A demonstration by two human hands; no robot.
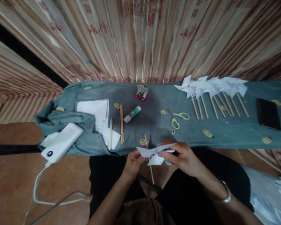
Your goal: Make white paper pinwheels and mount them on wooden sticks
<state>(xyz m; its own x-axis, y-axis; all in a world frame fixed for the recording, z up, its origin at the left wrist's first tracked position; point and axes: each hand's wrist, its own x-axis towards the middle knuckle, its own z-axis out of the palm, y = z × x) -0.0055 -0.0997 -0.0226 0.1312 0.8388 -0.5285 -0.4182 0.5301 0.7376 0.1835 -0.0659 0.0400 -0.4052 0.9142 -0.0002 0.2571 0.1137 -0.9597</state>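
A white paper pinwheel (pixel 154 152) is held above my lap, close to the front edge of the cloth-covered table. My left hand (pixel 134 161) pinches its left blade between thumb and fingers. On the other side my right hand (pixel 181 156) grips the pinwheel with closed fingers, partly hidden by the paper. A thin wooden stick (pixel 152 175) passes behind or under the paper, its upper end showing above the blades. Whether the stick is fastened to the pinwheel I cannot tell.
On the green cloth (pixel 152 125) lie scissors (pixel 175 117), a glue stick (pixel 132 114), a small red box (pixel 141 93), wooden sticks (pixel 122 123), white paper (pixel 96 109) and a pencil-like stick (pixel 110 134). Several finished pinwheels (pixel 213 87) lie right, beside a dark phone (pixel 268 114). A white power bank (pixel 62 142) trails a cable.
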